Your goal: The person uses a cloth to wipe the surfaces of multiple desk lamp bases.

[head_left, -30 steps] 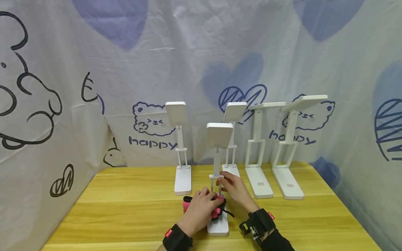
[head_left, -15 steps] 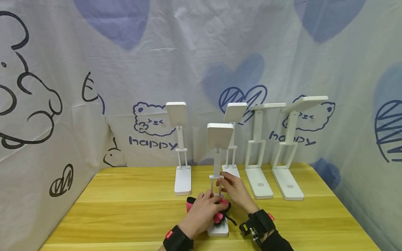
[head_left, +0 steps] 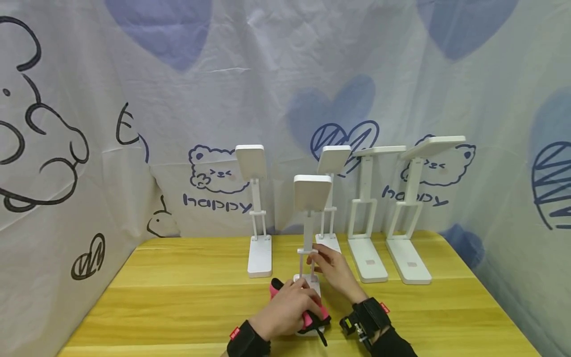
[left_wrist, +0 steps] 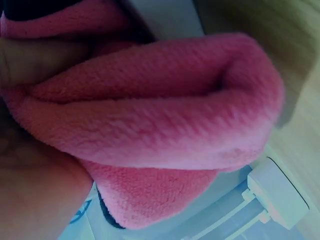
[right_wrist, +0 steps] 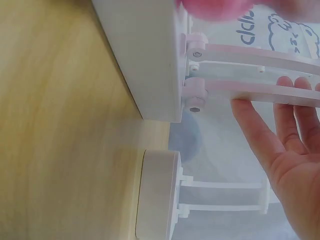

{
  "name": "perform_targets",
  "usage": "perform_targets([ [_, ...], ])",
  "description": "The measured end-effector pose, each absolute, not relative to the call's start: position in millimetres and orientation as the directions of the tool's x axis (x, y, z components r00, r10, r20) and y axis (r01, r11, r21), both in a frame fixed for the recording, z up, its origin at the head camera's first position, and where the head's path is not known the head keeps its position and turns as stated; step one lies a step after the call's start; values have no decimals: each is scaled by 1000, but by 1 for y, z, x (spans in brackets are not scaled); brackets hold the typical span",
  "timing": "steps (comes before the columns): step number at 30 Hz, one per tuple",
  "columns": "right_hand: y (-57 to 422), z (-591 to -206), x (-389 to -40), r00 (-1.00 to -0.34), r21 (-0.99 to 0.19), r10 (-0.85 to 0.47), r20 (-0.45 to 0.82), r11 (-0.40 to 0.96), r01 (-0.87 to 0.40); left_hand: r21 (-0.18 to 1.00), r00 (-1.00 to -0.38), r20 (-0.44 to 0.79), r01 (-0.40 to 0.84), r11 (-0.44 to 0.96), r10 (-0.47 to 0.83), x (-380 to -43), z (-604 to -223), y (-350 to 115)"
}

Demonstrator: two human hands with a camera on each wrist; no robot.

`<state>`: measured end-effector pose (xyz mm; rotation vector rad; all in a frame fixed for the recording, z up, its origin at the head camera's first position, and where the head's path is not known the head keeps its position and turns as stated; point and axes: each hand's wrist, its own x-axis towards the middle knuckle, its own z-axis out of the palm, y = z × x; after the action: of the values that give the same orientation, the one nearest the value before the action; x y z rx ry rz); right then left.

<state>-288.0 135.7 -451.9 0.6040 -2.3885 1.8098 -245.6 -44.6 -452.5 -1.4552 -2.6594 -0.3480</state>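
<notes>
A white desk lamp (head_left: 312, 192) stands upright in the middle of the table, its flat head turned toward the back. My left hand (head_left: 289, 306) grips a folded pink cloth with black edging (left_wrist: 175, 120) over the lamp's base (head_left: 313, 283). A black loop hangs from the cloth's near corner in the head view. At the lower stem, my right hand (right_wrist: 300, 160) pinches one of the two thin support bars (right_wrist: 235, 89) between thumb and fingers. The cloth and left hand hide much of the base in the head view.
Several similar white lamps line the back: one on the left (head_left: 259, 255), one partly behind the middle lamp (head_left: 333, 161), and two on the right (head_left: 368, 260). A printed white curtain (head_left: 267, 89) closes off the rear of the wooden table (head_left: 178, 292).
My left hand has drawn the cloth along the base toward the near end, uncovering the base's far part. My right hand has stayed on the support bar; the lamp has not moved.
</notes>
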Motion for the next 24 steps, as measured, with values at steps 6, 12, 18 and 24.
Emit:
perform_targets([
  [6,138,-466,-297,-904,-892,-264,336,219,-395,239,-540,143,832,500,829,-247,-447,-53],
  [12,135,-467,-297,-906,-885,-246,345,236,-402,258,-535,121,830,494,836,-246,-442,-60],
  [18,131,-444,-282,-911,-892,-256,324,238,-384,250,-588,108,797,550,802,-246,-438,-68],
  [24,131,-431,-274,-914,-896,-262,309,244,-372,181,-648,122,759,625,752,-251,-438,-74],
])
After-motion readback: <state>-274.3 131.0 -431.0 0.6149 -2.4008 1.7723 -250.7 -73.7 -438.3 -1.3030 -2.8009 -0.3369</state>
